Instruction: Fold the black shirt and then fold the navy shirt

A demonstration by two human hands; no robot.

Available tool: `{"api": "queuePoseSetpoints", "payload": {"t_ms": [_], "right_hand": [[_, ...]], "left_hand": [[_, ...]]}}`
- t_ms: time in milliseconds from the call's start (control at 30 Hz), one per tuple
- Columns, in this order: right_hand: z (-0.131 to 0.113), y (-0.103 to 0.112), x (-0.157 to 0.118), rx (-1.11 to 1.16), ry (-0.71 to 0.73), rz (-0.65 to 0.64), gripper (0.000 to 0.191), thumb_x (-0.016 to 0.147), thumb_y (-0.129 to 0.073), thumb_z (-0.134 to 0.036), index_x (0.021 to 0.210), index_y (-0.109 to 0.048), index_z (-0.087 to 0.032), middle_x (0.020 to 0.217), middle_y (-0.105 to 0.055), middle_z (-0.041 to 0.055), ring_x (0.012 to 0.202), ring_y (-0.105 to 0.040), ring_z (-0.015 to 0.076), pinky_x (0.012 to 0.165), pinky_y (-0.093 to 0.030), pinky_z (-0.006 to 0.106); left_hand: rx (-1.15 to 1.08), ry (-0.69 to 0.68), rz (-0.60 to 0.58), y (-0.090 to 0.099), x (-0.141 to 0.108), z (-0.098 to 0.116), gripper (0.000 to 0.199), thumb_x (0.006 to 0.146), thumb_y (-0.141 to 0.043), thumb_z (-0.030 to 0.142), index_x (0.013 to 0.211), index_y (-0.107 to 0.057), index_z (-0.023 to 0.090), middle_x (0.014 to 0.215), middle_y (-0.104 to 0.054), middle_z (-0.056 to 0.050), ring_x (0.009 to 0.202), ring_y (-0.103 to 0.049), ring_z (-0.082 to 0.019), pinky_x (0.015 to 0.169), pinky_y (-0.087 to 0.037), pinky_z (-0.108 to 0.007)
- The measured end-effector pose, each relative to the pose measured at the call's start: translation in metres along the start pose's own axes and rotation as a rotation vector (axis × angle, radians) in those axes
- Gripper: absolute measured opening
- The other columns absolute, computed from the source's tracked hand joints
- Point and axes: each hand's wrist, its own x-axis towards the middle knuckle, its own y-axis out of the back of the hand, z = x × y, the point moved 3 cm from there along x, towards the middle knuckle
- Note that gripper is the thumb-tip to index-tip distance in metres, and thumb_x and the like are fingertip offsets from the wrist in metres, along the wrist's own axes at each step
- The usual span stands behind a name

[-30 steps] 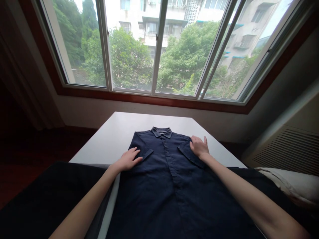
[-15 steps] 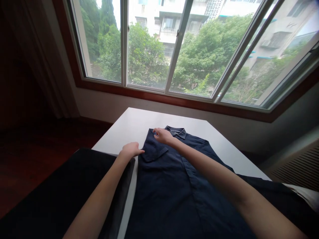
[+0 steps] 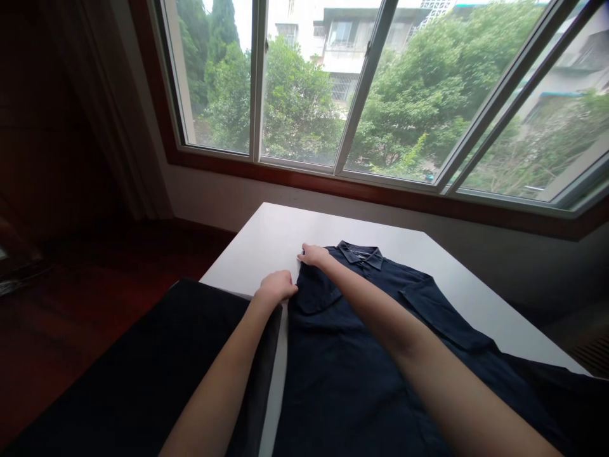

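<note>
A dark navy collared shirt point(image 3: 342, 355) lies front up on a white table point(image 3: 285, 225), its collar toward the window. The sleeve on its left side is folded inward over the chest. My left hand point(image 3: 276, 287) is closed at the shirt's left edge by the folded sleeve, thumb and fingers pinching the cloth. Reaching across the shirt, my right hand point(image 3: 314, 255) is closed on the left shoulder corner. Its forearm covers part of the shirt front.
A large black cloth or garment point(image 3: 157, 362) hangs over the table's left side, beside my left forearm. More dark cloth point(image 3: 561, 393) lies at the right. Beyond the table are a wall and a sliding window point(image 3: 304, 101). Reddish wooden floor point(image 3: 109, 266) shows at left.
My right hand has moved outward from over the shoulder onto its left corner. My left hand has closed at the shirt's edge. The camera view has turned slightly left.
</note>
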Motion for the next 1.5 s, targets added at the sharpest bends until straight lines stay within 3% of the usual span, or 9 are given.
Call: {"api": "queuePoseSetpoints", "payload": {"t_ms": [200, 300, 400, 500, 667, 800, 1067, 1300, 1500], "right_hand": [[-0.005, 0.003, 0.004, 0.007, -0.015, 0.056, 0.037, 0.093, -0.053, -0.025, 0.126, -0.053, -0.010, 0.122, -0.060, 0.0206, 0.109, -0.059, 0.0306, 0.088, -0.048, 0.043], [-0.005, 0.007, 0.006, 0.021, -0.003, 0.078, 0.033, 0.093, -0.055, -0.025, 0.125, -0.055, -0.015, 0.121, -0.061, 0.0148, 0.108, -0.060, 0.0260, 0.089, -0.050, 0.042], [-0.003, 0.012, 0.007, 0.046, -0.012, 0.097, 0.029, 0.095, -0.056, -0.029, 0.121, -0.058, -0.018, 0.122, -0.060, 0.0093, 0.107, -0.059, 0.0224, 0.090, -0.051, 0.043], [0.003, 0.015, 0.008, 0.080, -0.046, 0.095, 0.024, 0.094, -0.058, -0.030, 0.112, -0.062, -0.015, 0.116, -0.063, 0.0085, 0.105, -0.060, 0.0213, 0.089, -0.051, 0.041], [0.014, 0.017, 0.009, 0.152, -0.078, 0.094, 0.021, 0.093, -0.060, -0.031, 0.104, -0.064, -0.013, 0.110, -0.065, 0.0077, 0.102, -0.062, 0.0202, 0.089, -0.052, 0.040], [0.022, 0.019, 0.010, 0.222, -0.048, 0.123, 0.019, 0.092, -0.061, -0.029, 0.101, -0.066, -0.014, 0.109, -0.066, 0.0071, 0.101, -0.063, 0.0190, 0.089, -0.051, 0.039], [0.050, 0.028, 0.004, 0.347, 0.038, 0.184, 0.023, 0.076, -0.062, -0.011, 0.096, -0.074, -0.011, 0.093, -0.073, 0.0071, 0.090, -0.065, 0.0183, 0.079, -0.048, 0.021], [0.088, 0.028, -0.013, 0.417, 0.064, 0.239, 0.038, 0.076, -0.053, -0.001, 0.110, -0.069, -0.008, 0.119, -0.066, 0.0100, 0.109, -0.060, 0.0181, 0.094, -0.042, 0.021], [0.124, 0.015, -0.026, 0.428, 0.057, 0.306, 0.043, 0.077, -0.053, -0.001, 0.117, -0.066, -0.008, 0.126, -0.062, 0.0131, 0.115, -0.057, 0.0208, 0.101, -0.041, 0.025]], "left_hand": [[-0.186, -0.053, -0.053, 0.004, -0.009, 0.015, 0.041, 0.080, -0.057, 0.023, 0.118, -0.049, 0.007, 0.095, -0.068, -0.014, 0.079, -0.066, -0.023, 0.063, -0.050, -0.029], [-0.278, 0.017, -0.238, 0.003, -0.016, 0.018, 0.068, 0.077, -0.067, 0.019, 0.132, -0.030, 0.005, 0.101, -0.066, -0.017, 0.073, -0.066, -0.021, 0.057, -0.052, -0.027], [-0.316, 0.022, -0.435, 0.003, -0.022, 0.020, 0.074, 0.072, -0.069, 0.008, 0.133, -0.027, 0.009, 0.089, -0.065, -0.008, 0.063, -0.066, -0.018, 0.057, -0.054, -0.027], [-0.396, -0.122, -0.557, 0.004, -0.023, 0.026, 0.064, 0.069, -0.069, 0.003, 0.124, -0.039, 0.018, 0.076, -0.061, 0.003, 0.062, -0.067, -0.016, 0.061, -0.056, -0.026], [-0.306, -0.194, -0.667, -0.001, -0.022, 0.028, 0.022, 0.071, -0.067, 0.008, 0.090, -0.061, 0.017, 0.070, -0.062, 0.002, 0.068, -0.067, -0.015, 0.066, -0.055, -0.026], [-0.282, -0.222, -0.650, 0.003, -0.031, 0.035, 0.014, 0.073, -0.056, 0.003, 0.074, -0.062, 0.015, 0.067, -0.062, 0.001, 0.066, -0.066, -0.014, 0.070, -0.055, -0.027], [-0.352, -0.322, -0.662, 0.016, -0.052, 0.068, 0.017, 0.071, -0.054, 0.005, 0.085, -0.056, 0.015, 0.081, -0.059, 0.002, 0.062, -0.066, -0.011, 0.065, -0.056, -0.024], [-0.282, -0.397, -0.642, 0.003, -0.065, 0.098, 0.027, 0.070, -0.058, 0.006, 0.094, -0.056, 0.017, 0.094, -0.058, 0.001, 0.063, -0.064, -0.009, 0.058, -0.052, -0.019], [-0.280, -0.575, -0.523, -0.025, -0.065, 0.119, 0.031, 0.071, -0.058, 0.010, 0.101, -0.058, 0.018, 0.103, -0.056, -0.002, 0.072, -0.062, -0.010, 0.059, -0.050, -0.019]]}}
